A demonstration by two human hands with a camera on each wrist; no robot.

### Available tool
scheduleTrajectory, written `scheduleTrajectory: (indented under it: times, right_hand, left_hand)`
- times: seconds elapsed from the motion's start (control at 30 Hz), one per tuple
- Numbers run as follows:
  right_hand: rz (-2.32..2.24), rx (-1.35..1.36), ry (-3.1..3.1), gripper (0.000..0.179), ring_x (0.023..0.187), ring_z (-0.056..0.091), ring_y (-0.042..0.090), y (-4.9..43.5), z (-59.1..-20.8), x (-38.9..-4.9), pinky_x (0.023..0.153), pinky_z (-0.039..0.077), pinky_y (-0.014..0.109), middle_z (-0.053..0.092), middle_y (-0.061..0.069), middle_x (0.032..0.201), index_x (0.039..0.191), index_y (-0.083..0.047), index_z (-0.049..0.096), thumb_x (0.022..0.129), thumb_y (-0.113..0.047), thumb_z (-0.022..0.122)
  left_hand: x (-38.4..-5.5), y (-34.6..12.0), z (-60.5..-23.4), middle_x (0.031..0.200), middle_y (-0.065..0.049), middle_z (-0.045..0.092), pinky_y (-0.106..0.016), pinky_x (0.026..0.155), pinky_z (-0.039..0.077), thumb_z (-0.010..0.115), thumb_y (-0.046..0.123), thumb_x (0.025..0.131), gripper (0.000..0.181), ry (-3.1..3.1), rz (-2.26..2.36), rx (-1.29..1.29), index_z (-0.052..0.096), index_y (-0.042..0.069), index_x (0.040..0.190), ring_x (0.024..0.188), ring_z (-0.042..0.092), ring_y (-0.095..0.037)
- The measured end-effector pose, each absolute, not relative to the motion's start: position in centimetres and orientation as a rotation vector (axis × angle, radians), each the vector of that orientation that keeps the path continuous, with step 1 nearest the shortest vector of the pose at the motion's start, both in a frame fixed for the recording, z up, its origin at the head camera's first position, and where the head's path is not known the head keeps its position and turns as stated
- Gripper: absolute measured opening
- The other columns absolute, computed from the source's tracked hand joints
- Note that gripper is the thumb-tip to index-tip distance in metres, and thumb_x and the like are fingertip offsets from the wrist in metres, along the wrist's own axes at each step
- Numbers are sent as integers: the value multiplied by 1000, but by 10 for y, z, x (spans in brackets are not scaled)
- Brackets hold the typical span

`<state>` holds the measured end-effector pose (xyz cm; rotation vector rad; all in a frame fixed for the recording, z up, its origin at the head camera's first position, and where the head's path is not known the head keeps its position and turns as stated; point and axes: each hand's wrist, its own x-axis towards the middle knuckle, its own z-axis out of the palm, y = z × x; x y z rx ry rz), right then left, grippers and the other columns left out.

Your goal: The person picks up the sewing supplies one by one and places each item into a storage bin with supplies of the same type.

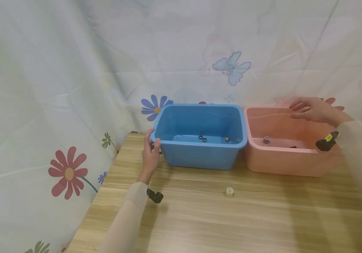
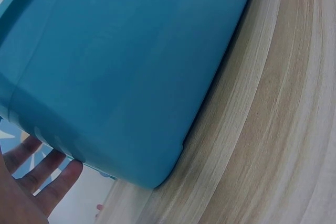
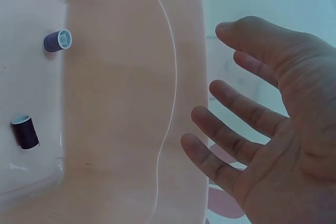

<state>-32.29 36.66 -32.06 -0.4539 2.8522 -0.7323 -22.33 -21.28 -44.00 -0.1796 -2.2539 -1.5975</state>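
Note:
My left hand (image 1: pixel 151 156) is at the left front corner of a blue plastic bin (image 1: pixel 199 155). Its fingers (image 2: pixel 59 187) lie extended and spread against the bin's end wall, below the rim. Over the back rim of a pink plastic bin (image 1: pixel 282 161) hovers my right hand (image 1: pixel 316 110), fingers loosely bent and apart, with nothing held. Inside the pink bin lie a purple thread spool (image 3: pixel 56 41) and a dark thread spool (image 3: pixel 25 132). Two small dark rings (image 1: pixel 202 138) and a small brownish piece (image 1: pixel 227 139) are on the blue bin's floor.
A small cream spool (image 1: pixel 229 192) stands on the wooden table (image 1: pixel 199 218) in front of the bins. The bins stand side by side, close to a patterned curtain (image 1: pixel 184 42) behind them. A thin pale wavy line runs along the pink bin's inner wall.

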Motion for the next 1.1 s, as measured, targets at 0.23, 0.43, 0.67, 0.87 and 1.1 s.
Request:
scheduleTrajectory:
  times: [0.23,0.43,0.67,0.87,1.1]
  right_hand:
    - [-766,-498,2854,58,124,55,53,358,-314,-315,94,52,60,53,34,140,142,-1,48,99,-32,71]
    - [-809,-543,2835,60,126,50,60,349,-304,-304,91,55,61,51,34,141,144,-2,46,98,-28,73]
    - [-792,-573,2865,62,125,53,58,342,-297,-294,84,59,55,51,32,143,148,-6,44,97,-27,73]
    - [-801,-629,2895,60,121,59,51,336,-293,-284,81,61,47,55,28,140,147,-8,46,96,-23,75]
    - [-794,-708,2943,59,115,64,44,332,-289,-270,84,59,29,60,22,136,145,-10,50,94,-21,77]
  left_hand:
    - [-222,-212,-440,149,-30,48,-69,86,53,48,29,110,55,-2222,-1652,-181,30,14,159,119,60,-43]
    - [-221,-213,-440,146,-29,52,-61,84,57,48,29,110,54,-2236,-1626,-179,30,14,159,117,61,-40]
    - [-246,-223,-475,149,-18,53,-65,84,56,48,46,108,52,-2215,-1623,-162,30,40,156,120,60,-36]
    - [-246,-223,-474,149,-17,53,-65,83,56,49,48,107,52,-2204,-1632,-158,32,40,155,118,61,-36]
    - [-246,-224,-473,150,-17,52,-67,83,55,49,41,108,53,-2199,-1647,-169,31,35,157,119,61,-37]
